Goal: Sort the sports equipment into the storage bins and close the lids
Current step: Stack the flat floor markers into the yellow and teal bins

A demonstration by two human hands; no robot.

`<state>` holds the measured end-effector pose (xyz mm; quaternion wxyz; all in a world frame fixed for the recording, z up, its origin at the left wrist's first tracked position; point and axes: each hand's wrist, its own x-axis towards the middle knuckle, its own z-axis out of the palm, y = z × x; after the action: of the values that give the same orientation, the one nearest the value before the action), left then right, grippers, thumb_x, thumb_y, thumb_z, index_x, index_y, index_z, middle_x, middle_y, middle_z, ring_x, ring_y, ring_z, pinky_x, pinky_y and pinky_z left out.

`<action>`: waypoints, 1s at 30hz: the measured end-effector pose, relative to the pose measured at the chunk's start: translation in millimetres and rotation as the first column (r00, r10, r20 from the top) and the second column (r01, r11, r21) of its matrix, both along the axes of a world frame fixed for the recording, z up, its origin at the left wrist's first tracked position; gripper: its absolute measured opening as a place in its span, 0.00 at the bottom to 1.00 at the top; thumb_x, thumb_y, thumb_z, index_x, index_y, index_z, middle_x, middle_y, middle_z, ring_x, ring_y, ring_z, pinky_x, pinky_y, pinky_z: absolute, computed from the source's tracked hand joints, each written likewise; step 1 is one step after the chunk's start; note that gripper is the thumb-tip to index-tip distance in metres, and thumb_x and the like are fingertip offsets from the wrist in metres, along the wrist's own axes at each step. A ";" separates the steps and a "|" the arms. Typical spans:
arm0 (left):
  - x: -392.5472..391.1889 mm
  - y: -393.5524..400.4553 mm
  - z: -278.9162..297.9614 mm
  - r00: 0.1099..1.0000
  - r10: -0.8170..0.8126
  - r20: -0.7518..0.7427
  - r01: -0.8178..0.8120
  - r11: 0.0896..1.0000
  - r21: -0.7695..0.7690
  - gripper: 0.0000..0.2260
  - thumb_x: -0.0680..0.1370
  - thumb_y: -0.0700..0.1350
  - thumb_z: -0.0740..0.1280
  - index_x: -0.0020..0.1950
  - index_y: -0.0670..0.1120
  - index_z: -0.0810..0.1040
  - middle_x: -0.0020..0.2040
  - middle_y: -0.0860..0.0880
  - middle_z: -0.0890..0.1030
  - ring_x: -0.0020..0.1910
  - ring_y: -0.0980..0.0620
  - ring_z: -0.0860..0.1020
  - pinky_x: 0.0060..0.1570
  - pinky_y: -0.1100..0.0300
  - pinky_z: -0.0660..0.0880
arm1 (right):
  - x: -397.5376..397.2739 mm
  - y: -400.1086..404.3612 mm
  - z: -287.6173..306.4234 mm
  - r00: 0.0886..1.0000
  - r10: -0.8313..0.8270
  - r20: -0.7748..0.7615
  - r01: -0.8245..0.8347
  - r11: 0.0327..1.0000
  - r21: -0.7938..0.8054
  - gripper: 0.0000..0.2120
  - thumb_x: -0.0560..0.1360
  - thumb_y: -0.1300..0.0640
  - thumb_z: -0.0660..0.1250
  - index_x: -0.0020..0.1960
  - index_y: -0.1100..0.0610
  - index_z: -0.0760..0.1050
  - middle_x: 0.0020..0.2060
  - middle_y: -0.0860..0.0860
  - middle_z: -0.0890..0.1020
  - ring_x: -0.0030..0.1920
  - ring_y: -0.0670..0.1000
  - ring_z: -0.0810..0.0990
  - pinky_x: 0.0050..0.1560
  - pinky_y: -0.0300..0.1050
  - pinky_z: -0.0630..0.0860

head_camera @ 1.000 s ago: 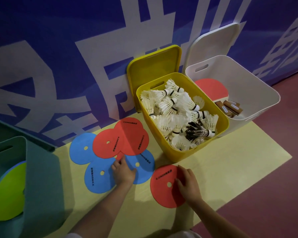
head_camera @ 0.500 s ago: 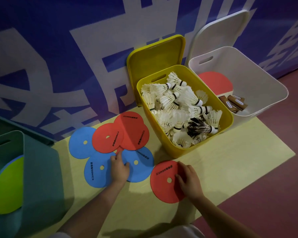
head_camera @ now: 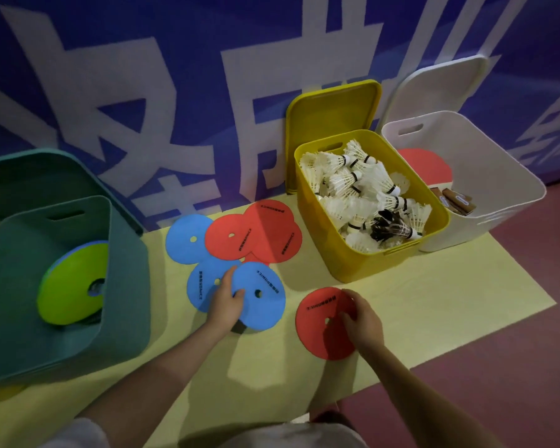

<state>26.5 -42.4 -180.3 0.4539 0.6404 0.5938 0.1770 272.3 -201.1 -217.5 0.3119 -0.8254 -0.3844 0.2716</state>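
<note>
So right now both hands are down on the flat marker discs on the pale yellow mat (head_camera: 434,302). The left hand (head_camera: 225,303) pinches the edge of a blue disc (head_camera: 262,299), thumb on top near its centre hole, and that edge looks lifted a bit off the mat. This disc overlaps a second blue disc (head_camera: 199,286) just to its left. The right hand (head_camera: 364,323) grips a lone red disc (head_camera: 320,324), fingers curled over its right side close to the hole; can't tell if it's off the mat or not.

Behind those, near the wall, sits a little pile: another blue disc (head_camera: 183,242) with two red discs (head_camera: 230,240) overlapping it and each other.

Bins: a green bin (head_camera: 123,286) on the left holds a lime-green disc (head_camera: 72,286) leaning inside, with a blue edge showing behind it. The yellow bin (head_camera: 333,253) is full of white shuttlecocks (head_camera: 353,182), plus one dark-feathered one, and its yellow lid (head_camera: 330,111) stands propped against the blue wall banner (head_camera: 143,92). Touching it on the right, a white bin (head_camera: 498,195) holds a red table tennis paddle (head_camera: 427,166) with wooden handles showing, and its white lid (head_camera: 440,88) is also leaning on the wall.
</note>
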 end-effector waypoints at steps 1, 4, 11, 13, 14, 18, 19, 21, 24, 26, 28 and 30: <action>-7.8 0.1 3.8 1.000 0.015 0.021 -0.015 1.000 -0.011 0.24 0.80 0.38 0.61 0.75 0.47 0.60 0.70 0.47 0.69 0.66 0.47 0.71 0.60 0.55 0.70 | -9.6 -4.2 -0.4 1.000 -0.003 0.010 0.003 1.000 0.024 0.21 0.74 0.60 0.64 0.67 0.52 0.70 0.59 0.51 0.79 0.58 0.55 0.77 0.53 0.46 0.72; -34.3 2.0 13.6 0.995 0.043 0.086 -0.039 0.998 -0.045 0.23 0.81 0.38 0.59 0.75 0.49 0.61 0.68 0.49 0.70 0.57 0.52 0.72 0.52 0.59 0.70 | -39.5 -10.9 -2.0 0.998 -0.047 -0.031 0.049 0.997 0.053 0.21 0.75 0.64 0.61 0.67 0.52 0.69 0.59 0.50 0.79 0.57 0.56 0.78 0.54 0.48 0.73; -100.6 10.8 57.5 0.925 0.166 0.342 -0.167 0.986 -0.027 0.21 0.80 0.35 0.58 0.72 0.48 0.65 0.64 0.50 0.72 0.59 0.52 0.73 0.52 0.61 0.71 | -105.2 30.6 41.1 0.887 -0.245 -0.390 0.339 0.921 0.191 0.18 0.75 0.62 0.60 0.64 0.59 0.71 0.56 0.54 0.77 0.58 0.56 0.75 0.56 0.49 0.72; -123.9 18.5 76.0 0.896 0.186 0.404 -0.210 0.977 0.017 0.21 0.79 0.33 0.58 0.71 0.48 0.67 0.66 0.49 0.73 0.61 0.50 0.73 0.56 0.57 0.71 | -129.2 53.1 59.7 0.828 -0.289 -0.480 0.436 0.871 0.228 0.18 0.76 0.67 0.61 0.65 0.59 0.72 0.60 0.58 0.77 0.59 0.56 0.75 0.62 0.54 0.72; -136.9 23.1 85.4 0.879 0.196 0.435 -0.232 0.972 0.030 0.21 0.78 0.33 0.59 0.70 0.48 0.67 0.66 0.48 0.73 0.62 0.49 0.73 0.59 0.54 0.72 | -142.9 63.7 70.0 0.814 -0.290 -0.504 0.458 0.853 0.249 0.18 0.76 0.67 0.61 0.65 0.59 0.72 0.60 0.58 0.77 0.59 0.56 0.76 0.63 0.55 0.72; -186.8 38.1 125.1 0.797 0.236 0.556 -0.312 0.949 0.045 0.21 0.78 0.33 0.59 0.69 0.49 0.69 0.65 0.49 0.74 0.61 0.49 0.74 0.59 0.54 0.72 | -207.7 101.9 111.6 0.800 -0.219 -0.558 0.466 0.813 0.350 0.17 0.75 0.68 0.62 0.62 0.56 0.73 0.60 0.55 0.77 0.61 0.56 0.75 0.65 0.55 0.71; -198.5 40.9 135.4 0.776 0.236 0.584 -0.327 0.943 0.053 0.21 0.78 0.34 0.59 0.69 0.50 0.69 0.64 0.49 0.74 0.60 0.50 0.74 0.57 0.56 0.72 | -224.3 110.3 121.0 0.807 -0.192 -0.559 0.450 0.813 0.370 0.18 0.75 0.68 0.62 0.63 0.57 0.73 0.61 0.56 0.77 0.61 0.56 0.75 0.65 0.56 0.70; -222.4 46.2 152.9 0.755 0.235 0.612 -0.344 0.937 0.064 0.20 0.79 0.35 0.60 0.69 0.50 0.69 0.63 0.50 0.75 0.58 0.51 0.74 0.57 0.56 0.73 | -256.2 125.1 136.8 0.809 -0.158 -0.567 0.433 0.812 0.392 0.19 0.76 0.68 0.62 0.65 0.57 0.73 0.62 0.56 0.77 0.62 0.56 0.75 0.66 0.56 0.70; -262.4 53.6 169.0 0.722 0.250 0.645 -0.387 0.919 0.078 0.20 0.79 0.36 0.60 0.69 0.51 0.69 0.63 0.50 0.74 0.60 0.49 0.75 0.59 0.51 0.74 | -301.0 140.1 156.5 0.796 -0.109 -0.595 0.431 0.793 0.431 0.19 0.76 0.67 0.62 0.64 0.55 0.73 0.60 0.54 0.77 0.60 0.56 0.77 0.64 0.55 0.72; -293.6 57.4 171.6 0.709 0.258 0.657 -0.420 0.902 0.099 0.20 0.78 0.37 0.60 0.69 0.51 0.69 0.64 0.49 0.74 0.61 0.49 0.74 0.60 0.50 0.74 | -330.0 147.4 166.8 0.800 -0.070 -0.596 0.407 0.793 0.453 0.19 0.76 0.66 0.61 0.65 0.54 0.72 0.58 0.53 0.77 0.58 0.54 0.77 0.61 0.52 0.74; -328.1 59.4 170.7 0.693 0.290 0.660 -0.464 0.880 0.100 0.20 0.78 0.37 0.60 0.69 0.50 0.69 0.65 0.48 0.74 0.62 0.48 0.74 0.61 0.49 0.74 | -359.1 155.2 174.7 0.795 -0.016 -0.607 0.377 0.796 0.473 0.18 0.77 0.66 0.61 0.65 0.55 0.72 0.57 0.52 0.77 0.56 0.52 0.77 0.58 0.48 0.74; -364.2 60.1 170.7 0.660 0.340 0.670 -0.525 0.847 0.087 0.20 0.79 0.36 0.60 0.70 0.48 0.69 0.65 0.47 0.74 0.62 0.48 0.74 0.62 0.48 0.73 | -388.2 165.4 178.6 0.806 0.014 -0.592 0.344 0.803 0.487 0.18 0.77 0.66 0.60 0.65 0.55 0.72 0.58 0.53 0.77 0.55 0.52 0.77 0.57 0.47 0.74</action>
<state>-337.8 17.7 -9.6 0.4770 0.4374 0.5118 0.5650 -115.9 -35.6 -38.9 0.6683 -0.6048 -0.2597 0.3466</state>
